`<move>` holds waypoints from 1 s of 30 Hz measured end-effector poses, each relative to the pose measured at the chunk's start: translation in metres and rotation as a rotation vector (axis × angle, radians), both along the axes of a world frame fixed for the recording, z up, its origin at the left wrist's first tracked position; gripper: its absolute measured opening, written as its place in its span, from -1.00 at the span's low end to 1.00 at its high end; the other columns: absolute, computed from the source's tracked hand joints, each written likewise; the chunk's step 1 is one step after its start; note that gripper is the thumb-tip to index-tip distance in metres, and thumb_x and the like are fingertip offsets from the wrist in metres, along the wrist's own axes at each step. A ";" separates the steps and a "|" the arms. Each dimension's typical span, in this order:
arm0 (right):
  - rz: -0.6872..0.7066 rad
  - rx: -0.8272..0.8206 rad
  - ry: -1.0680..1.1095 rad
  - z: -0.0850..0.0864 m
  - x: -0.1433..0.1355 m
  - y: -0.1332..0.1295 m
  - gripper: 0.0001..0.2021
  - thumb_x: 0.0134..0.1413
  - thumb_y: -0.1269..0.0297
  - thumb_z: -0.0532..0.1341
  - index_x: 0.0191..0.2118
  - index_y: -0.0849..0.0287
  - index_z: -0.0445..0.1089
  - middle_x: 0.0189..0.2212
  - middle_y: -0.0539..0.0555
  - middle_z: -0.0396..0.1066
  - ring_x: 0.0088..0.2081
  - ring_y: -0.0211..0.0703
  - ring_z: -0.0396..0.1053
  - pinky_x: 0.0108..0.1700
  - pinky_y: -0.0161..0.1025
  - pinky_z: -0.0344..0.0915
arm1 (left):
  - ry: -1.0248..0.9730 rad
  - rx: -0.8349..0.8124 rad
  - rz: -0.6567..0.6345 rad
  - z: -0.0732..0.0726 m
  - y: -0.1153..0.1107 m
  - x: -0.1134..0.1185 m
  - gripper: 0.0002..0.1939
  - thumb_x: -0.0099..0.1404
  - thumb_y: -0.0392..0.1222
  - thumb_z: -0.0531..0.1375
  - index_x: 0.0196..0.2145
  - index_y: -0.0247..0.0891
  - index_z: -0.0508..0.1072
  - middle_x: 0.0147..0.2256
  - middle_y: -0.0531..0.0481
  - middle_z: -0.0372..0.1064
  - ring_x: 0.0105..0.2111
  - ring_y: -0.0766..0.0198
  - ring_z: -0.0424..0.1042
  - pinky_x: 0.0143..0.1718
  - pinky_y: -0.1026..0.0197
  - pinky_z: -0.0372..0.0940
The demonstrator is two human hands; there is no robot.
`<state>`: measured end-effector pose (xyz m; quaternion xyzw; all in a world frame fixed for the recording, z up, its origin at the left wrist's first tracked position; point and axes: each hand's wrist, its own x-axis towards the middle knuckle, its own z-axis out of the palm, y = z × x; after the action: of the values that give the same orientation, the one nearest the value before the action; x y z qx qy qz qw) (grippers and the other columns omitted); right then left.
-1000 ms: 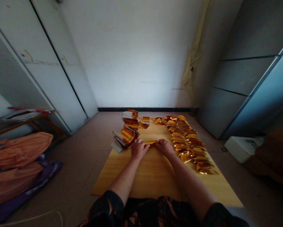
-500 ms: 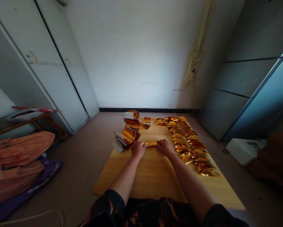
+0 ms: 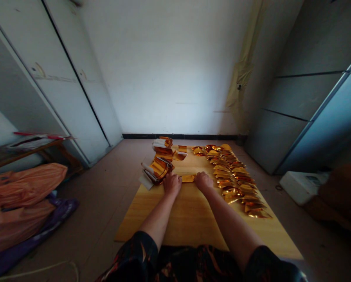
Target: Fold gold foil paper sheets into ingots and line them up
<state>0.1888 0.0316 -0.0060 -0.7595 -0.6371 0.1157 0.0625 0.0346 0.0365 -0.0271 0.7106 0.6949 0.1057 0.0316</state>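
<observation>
Both hands have drawn slightly closer together than a moment ago, so less of the gold foil sheet (image 3: 188,178) shows between them. It lies flat on the wooden board (image 3: 193,219), which rests on the floor. Left hand (image 3: 172,183) presses palm-down on the sheet's left end, fingers curled; right hand (image 3: 203,181) does the same at the right end. Each grip is closed down onto the sheet. Forearms stretch straight forward, near parallel. Folded foil pieces (image 3: 236,180) line the board's right side; a curled foil stack (image 3: 157,169) sits just beside the left hand.
</observation>
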 end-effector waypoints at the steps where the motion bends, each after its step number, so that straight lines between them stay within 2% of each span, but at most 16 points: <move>1: -0.014 -0.004 -0.004 0.000 -0.001 0.000 -0.64 0.19 0.28 -0.04 -0.07 0.24 0.43 -0.07 0.29 0.38 -0.08 -0.03 0.38 -0.16 -0.23 0.27 | 0.014 0.001 0.003 0.000 0.000 0.001 -0.62 0.33 -0.03 -0.05 -0.23 -0.22 0.51 -0.09 -0.14 0.32 -0.05 0.10 0.23 -0.12 0.10 0.17; 15: -0.020 0.065 -0.032 -0.004 -0.007 -0.006 -0.70 0.21 0.30 -0.03 -0.10 0.18 0.41 -0.10 0.23 0.36 -0.08 -0.08 0.35 -0.19 -0.27 0.25 | 0.057 0.009 0.001 -0.007 0.009 0.006 -0.63 0.29 -0.02 -0.02 -0.24 -0.20 0.54 -0.07 -0.15 0.31 -0.04 0.06 0.17 -0.09 0.05 0.12; 21: -0.010 0.136 -0.033 -0.007 0.000 -0.011 -0.76 0.16 0.31 0.05 -0.07 0.14 0.31 -0.09 0.16 0.32 -0.13 -0.14 0.34 -0.27 -0.33 0.21 | 0.057 0.132 0.020 -0.004 0.001 0.009 -0.72 0.28 -0.08 0.04 -0.16 -0.21 0.44 -0.11 -0.16 0.30 -0.04 0.04 0.19 -0.08 0.03 0.13; 24: 0.076 0.181 -0.033 -0.012 0.003 -0.011 -0.79 0.18 0.31 0.02 -0.13 0.08 0.34 -0.14 0.09 0.34 -0.15 -0.19 0.34 -0.30 -0.36 0.18 | 0.072 0.170 -0.099 -0.004 0.001 0.010 -0.76 0.31 -0.20 0.00 -0.15 -0.18 0.41 -0.13 -0.14 0.32 -0.04 0.08 0.21 -0.06 0.05 0.13; 27: 0.124 0.180 -0.052 -0.015 0.002 -0.010 -0.76 0.21 0.32 -0.03 -0.20 0.12 0.39 -0.20 0.11 0.37 -0.17 -0.20 0.34 -0.29 -0.35 0.18 | 0.086 0.085 -0.236 -0.006 0.006 0.010 -0.78 0.31 -0.28 0.00 -0.19 -0.19 0.41 -0.17 -0.12 0.34 -0.09 0.15 0.27 -0.10 0.14 0.17; 30: 0.091 0.184 -0.051 -0.014 -0.001 -0.009 -0.74 0.21 0.35 -0.04 -0.20 0.14 0.40 -0.20 0.13 0.39 -0.19 -0.20 0.36 -0.27 -0.35 0.18 | 0.068 0.008 -0.219 -0.005 0.010 0.009 -0.79 0.29 -0.29 0.02 -0.19 -0.22 0.41 -0.16 -0.11 0.36 -0.15 0.19 0.34 -0.16 0.19 0.20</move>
<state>0.1883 0.0225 -0.0204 -0.7235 -0.6803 0.0401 0.1106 0.0436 0.0465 -0.0326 0.7855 0.6135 0.0800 0.0166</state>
